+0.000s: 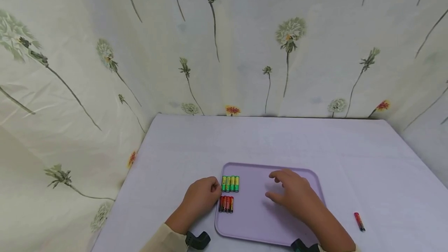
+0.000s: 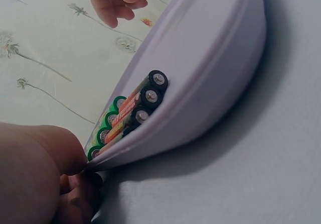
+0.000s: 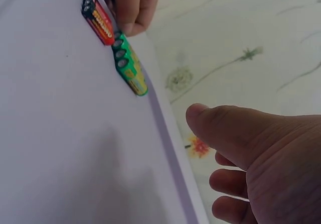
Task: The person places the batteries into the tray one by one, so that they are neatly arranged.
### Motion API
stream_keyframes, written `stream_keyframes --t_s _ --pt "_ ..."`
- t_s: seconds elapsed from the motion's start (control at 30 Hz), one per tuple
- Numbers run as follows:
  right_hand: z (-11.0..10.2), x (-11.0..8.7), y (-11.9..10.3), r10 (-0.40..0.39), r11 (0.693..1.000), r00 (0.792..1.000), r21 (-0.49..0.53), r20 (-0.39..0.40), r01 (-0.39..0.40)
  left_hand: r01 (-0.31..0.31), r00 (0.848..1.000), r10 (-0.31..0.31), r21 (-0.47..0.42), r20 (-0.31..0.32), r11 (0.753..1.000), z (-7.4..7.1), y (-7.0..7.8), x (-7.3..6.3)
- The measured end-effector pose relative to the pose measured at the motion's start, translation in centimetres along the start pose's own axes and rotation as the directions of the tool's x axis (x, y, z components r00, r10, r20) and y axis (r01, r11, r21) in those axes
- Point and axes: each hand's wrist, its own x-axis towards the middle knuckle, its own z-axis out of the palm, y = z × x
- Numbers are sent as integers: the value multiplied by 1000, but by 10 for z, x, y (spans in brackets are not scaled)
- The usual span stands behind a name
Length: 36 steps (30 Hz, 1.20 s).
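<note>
A pale purple tray [image 1: 255, 217] lies on the table in the head view. My left hand [image 1: 202, 195] pinches its left rim, thumb on top and fingers curled at the outside, as the left wrist view shows. Just inside that rim stands a row of several green-and-yellow batteries [image 1: 230, 184]. Nearer to me is a row of several red-and-black batteries [image 1: 226, 204], their ends facing the camera in the left wrist view. Over the tray's right half hovers my right hand [image 1: 295, 193], fingers loosely bent, thumb apart, nothing between them.
One single red-and-black battery [image 1: 359, 221] lies on the white table [image 1: 385, 182], to the right of the tray. Flower-patterned cloth [image 1: 245, 49] hangs behind the table and along its sides.
</note>
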Motion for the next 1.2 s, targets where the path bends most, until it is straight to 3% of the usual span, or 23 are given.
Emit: stream_keyframes --t_s 0.2,0.4,0.8,1.0,1.2 --pt "-10 -9 13 6 1000 999 -8 -44 -6 -12 1000 12 -7 -7 1000 0 0 0" --pt "-22 -18 34 79 997 997 -14 -22 -79 -25 1000 25 3 -14 1000 1 -1 0" --pt "-57 -37 92 232 973 973 -11 -14 -232 -20 1000 21 21 -16 1000 -1 2 -1" --pt "-71 -47 127 275 960 961 -58 38 -273 -17 1000 17 16 -20 1000 1 1 0" --pt "-69 -64 156 280 958 958 -87 57 -275 -4 1000 4 14 -15 1000 3 0 0"
